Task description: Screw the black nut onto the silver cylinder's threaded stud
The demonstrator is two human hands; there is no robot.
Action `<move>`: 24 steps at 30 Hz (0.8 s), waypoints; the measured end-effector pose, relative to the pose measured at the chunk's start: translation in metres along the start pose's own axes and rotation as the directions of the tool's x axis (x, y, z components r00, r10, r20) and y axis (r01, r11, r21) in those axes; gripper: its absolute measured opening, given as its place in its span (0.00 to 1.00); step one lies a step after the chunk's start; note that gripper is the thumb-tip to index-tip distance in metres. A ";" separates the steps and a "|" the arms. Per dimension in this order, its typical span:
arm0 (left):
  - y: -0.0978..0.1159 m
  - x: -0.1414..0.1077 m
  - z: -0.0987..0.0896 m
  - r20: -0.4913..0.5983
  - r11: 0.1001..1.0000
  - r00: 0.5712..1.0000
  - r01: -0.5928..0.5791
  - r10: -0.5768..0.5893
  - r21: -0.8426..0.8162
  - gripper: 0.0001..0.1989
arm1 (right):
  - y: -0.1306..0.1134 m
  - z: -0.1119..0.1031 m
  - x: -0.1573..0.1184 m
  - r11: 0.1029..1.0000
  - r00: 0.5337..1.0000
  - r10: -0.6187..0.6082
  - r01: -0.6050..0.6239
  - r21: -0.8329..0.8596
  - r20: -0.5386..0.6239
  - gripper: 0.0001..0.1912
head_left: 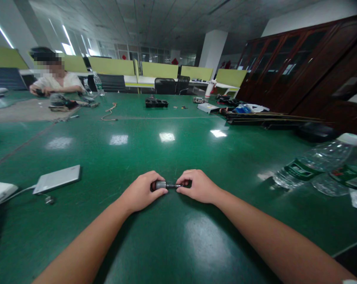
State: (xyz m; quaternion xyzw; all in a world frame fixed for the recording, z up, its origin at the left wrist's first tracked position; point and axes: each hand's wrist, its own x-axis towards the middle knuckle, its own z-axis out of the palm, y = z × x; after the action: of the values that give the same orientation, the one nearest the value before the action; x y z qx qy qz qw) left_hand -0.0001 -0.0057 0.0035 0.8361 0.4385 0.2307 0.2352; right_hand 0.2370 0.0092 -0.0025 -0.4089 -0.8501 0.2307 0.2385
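Between my hands, low over the green table (155, 154), lies a small grey metal cylinder with a thin dark shaft (161, 185); its exact kind is too small to make out. My left hand (143, 191) is closed around the thick grey end, thumb along the near side. The fingertips of my right hand (198, 186) pinch the far end of the thin shaft on the right. Both ends are partly hidden by my fingers. The piece is held level, pointing left to right.
Two plastic water bottles (311, 165) are at the right. On the left lie a silver power bank (58, 179) with a cable and a white adapter (0, 193). Farther back are a black tray-like part (156, 103), a cord (109, 113) and a seated person (60, 81).
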 end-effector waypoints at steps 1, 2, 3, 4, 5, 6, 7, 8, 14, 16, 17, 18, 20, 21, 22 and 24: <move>0.000 0.000 0.000 -0.001 1.000 1.000 0.000 0.000 -0.001 0.11 | 0.000 0.000 0.000 1.000 1.000 0.001 -0.001 0.001 0.004 0.04; 0.001 0.000 0.000 -0.002 1.000 1.000 0.001 -0.001 -0.002 0.10 | 0.000 -0.001 0.000 1.000 1.000 0.004 -0.004 0.003 0.007 0.04; 0.001 0.000 0.000 -0.001 1.000 1.000 0.003 -0.003 -0.002 0.10 | 0.000 -0.001 0.000 1.000 1.000 0.007 -0.007 0.004 0.010 0.04; 0.001 0.000 -0.001 0.001 1.000 1.000 0.008 -0.008 -0.002 0.10 | 0.000 -0.002 0.000 1.000 1.000 0.010 -0.010 0.005 0.013 0.04; 0.001 0.000 -0.001 0.004 1.000 1.000 0.012 -0.012 -0.002 0.10 | 0.000 -0.002 0.000 1.000 1.000 0.013 -0.013 0.003 0.018 0.04; 0.002 0.000 -0.001 0.006 1.000 1.000 0.015 -0.015 -0.002 0.10 | 0.000 -0.003 0.000 1.000 1.000 0.016 -0.016 0.000 0.023 0.04; 0.002 0.000 -0.001 0.009 1.000 1.000 0.016 -0.016 -0.001 0.10 | 0.000 -0.004 0.000 1.000 0.999 0.020 -0.020 -0.005 0.030 0.05; 0.002 0.000 -0.001 0.010 1.000 1.000 0.017 -0.017 -0.001 0.10 | 0.001 -0.006 0.000 0.999 0.999 0.030 -0.029 -0.013 0.036 0.05; 0.001 0.000 -0.001 0.012 1.000 1.000 0.027 -0.027 -0.014 0.10 | 0.005 -0.016 -0.001 0.975 0.985 0.173 -0.169 -0.143 0.019 0.04; 0.001 0.000 -0.001 0.008 1.000 1.000 0.025 -0.025 -0.015 0.10 | 0.005 -0.017 -0.002 0.977 0.983 0.177 -0.172 -0.127 0.036 0.04; 0.002 0.000 -0.001 0.006 1.000 1.000 0.026 -0.026 -0.014 0.10 | 0.004 -0.017 -0.002 0.979 0.984 0.176 -0.170 -0.116 0.041 0.04; 0.002 0.000 -0.001 0.005 1.000 1.000 0.027 -0.027 -0.013 0.10 | 0.003 -0.016 -0.002 0.981 0.984 0.171 -0.165 -0.105 0.047 0.04; 0.001 0.000 -0.001 0.007 1.000 1.000 0.027 -0.027 -0.013 0.10 | 0.001 -0.015 -0.002 0.984 0.986 0.160 -0.155 -0.083 0.053 0.04; 0.001 0.000 -0.001 0.008 1.000 1.000 0.026 -0.026 -0.012 0.10 | 0.000 -0.014 -0.001 0.986 0.987 0.152 -0.148 -0.072 0.055 0.04; 0.000 0.000 0.000 0.007 1.000 1.000 0.026 -0.026 -0.012 0.10 | 0.000 -0.012 -0.001 0.988 0.988 0.143 -0.140 -0.061 0.056 0.04; -0.001 0.000 0.001 0.005 1.000 1.000 0.023 -0.023 -0.014 0.11 | 0.001 -0.010 -0.001 0.991 0.990 0.129 -0.128 -0.035 0.052 0.06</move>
State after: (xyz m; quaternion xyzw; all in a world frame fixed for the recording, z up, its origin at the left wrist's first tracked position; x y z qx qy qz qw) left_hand -0.0006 -0.0057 0.0024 0.8300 0.4458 0.2290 0.2448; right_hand 0.2439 0.0107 0.0044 -0.4602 -0.8317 0.2430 0.1934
